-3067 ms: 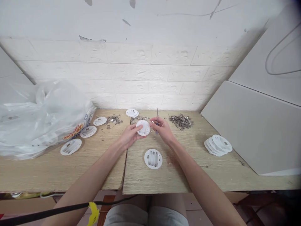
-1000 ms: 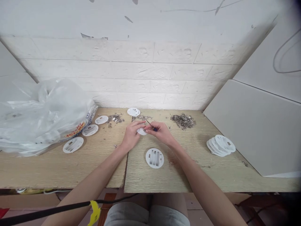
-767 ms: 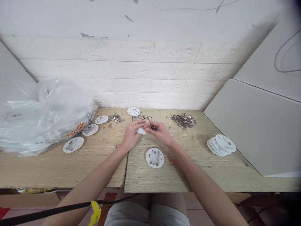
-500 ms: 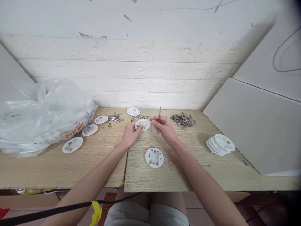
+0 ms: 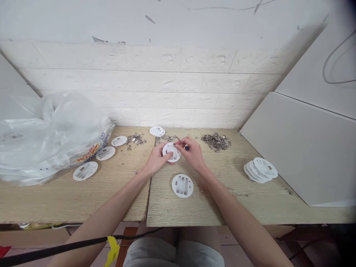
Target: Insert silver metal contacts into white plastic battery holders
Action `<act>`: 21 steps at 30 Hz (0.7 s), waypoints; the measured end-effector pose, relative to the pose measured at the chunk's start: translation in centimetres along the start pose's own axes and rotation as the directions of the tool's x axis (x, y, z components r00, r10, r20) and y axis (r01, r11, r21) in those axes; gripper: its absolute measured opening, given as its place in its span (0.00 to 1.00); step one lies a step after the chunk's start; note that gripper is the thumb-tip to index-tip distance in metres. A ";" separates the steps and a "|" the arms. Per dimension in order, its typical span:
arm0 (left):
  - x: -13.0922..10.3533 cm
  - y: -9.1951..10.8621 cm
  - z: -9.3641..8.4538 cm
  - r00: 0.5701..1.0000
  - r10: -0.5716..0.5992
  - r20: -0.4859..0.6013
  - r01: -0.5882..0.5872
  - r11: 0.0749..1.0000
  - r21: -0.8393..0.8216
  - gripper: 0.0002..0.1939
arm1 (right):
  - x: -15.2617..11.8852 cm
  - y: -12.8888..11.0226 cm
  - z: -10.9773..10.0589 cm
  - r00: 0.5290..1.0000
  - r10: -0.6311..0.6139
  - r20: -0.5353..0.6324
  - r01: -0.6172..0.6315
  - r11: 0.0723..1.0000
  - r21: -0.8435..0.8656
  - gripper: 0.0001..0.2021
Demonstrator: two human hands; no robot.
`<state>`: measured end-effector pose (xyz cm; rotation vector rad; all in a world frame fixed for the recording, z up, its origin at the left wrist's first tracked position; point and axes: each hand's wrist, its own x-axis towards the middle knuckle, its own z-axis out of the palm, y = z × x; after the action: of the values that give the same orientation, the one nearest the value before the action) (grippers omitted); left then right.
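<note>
My left hand [image 5: 158,160] is closed on a round white plastic battery case [image 5: 168,148], thumb over its face, held tilted above the table. Against the upper right of that case are the fingertips of my right hand [image 5: 192,151]. The right hand is closed round a slim screwdriver [image 5: 178,139], its thin metal shaft pointing up and left and a dark handle end showing by the palm. Any small part pinched at the fingertips is too small to make out. Nearer me, another white battery case [image 5: 183,186] lies flat with its slots facing up.
Small metal pieces form a big pile [image 5: 216,142] at right and a smaller pile [image 5: 136,139] at left. A stack of white discs [image 5: 260,170] stands at right. Several white cases [image 5: 85,171] lie beside a plastic bag [image 5: 55,137]. One more case [image 5: 157,131] is near the wall.
The held case has turned to face me more and shifted slightly right and down. My right hand has come in to touch it, and the screwdriver has tipped from upright to leaning left.
</note>
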<state>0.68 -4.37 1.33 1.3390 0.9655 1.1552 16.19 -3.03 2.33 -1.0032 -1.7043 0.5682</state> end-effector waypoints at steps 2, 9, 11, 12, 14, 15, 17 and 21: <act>0.0 -0.2 0.0 1.000 -0.009 0.017 0.009 1.000 -0.006 0.21 | 0.0 -0.1 0.1 1.000 -0.027 0.010 0.027 0.999 -0.034 0.04; 0.2 -0.5 -0.1 0.998 0.054 0.038 -0.055 0.998 0.030 0.19 | 0.0 0.2 0.0 0.997 -0.050 0.062 0.056 0.994 -0.093 0.04; 0.3 -0.5 -0.2 0.996 0.085 0.013 -0.086 0.994 0.064 0.19 | 0.1 0.1 -0.1 0.996 -0.045 0.081 0.052 0.995 -0.090 0.05; 0.3 -0.5 -0.3 0.996 0.092 0.001 -0.092 0.993 0.076 0.19 | 0.1 0.0 -0.1 0.995 -0.047 0.091 0.055 0.995 -0.087 0.05; 0.3 -0.4 -0.3 0.996 0.086 -0.014 -0.084 0.993 0.078 0.19 | 0.1 -0.1 -0.1 0.993 -0.050 0.111 0.059 0.995 -0.080 0.06; 0.3 -0.4 -0.3 0.997 0.075 -0.015 -0.074 0.995 0.074 0.19 | 0.1 -0.1 -0.1 0.992 -0.044 0.120 0.053 0.996 -0.072 0.06; 0.2 -0.4 -0.3 0.998 0.052 -0.016 -0.051 0.996 0.068 0.19 | 0.1 -0.1 0.0 0.991 0.005 0.137 0.001 0.999 -0.044 0.06; 0.1 -0.3 -0.3 0.999 0.011 -0.038 -0.008 0.997 0.076 0.18 | 0.0 0.1 0.0 0.951 0.228 0.209 -0.256 0.959 0.120 0.08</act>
<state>0.38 -4.14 1.04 1.3877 1.0411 1.1649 16.21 -2.95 2.21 -1.0876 -1.6898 0.9653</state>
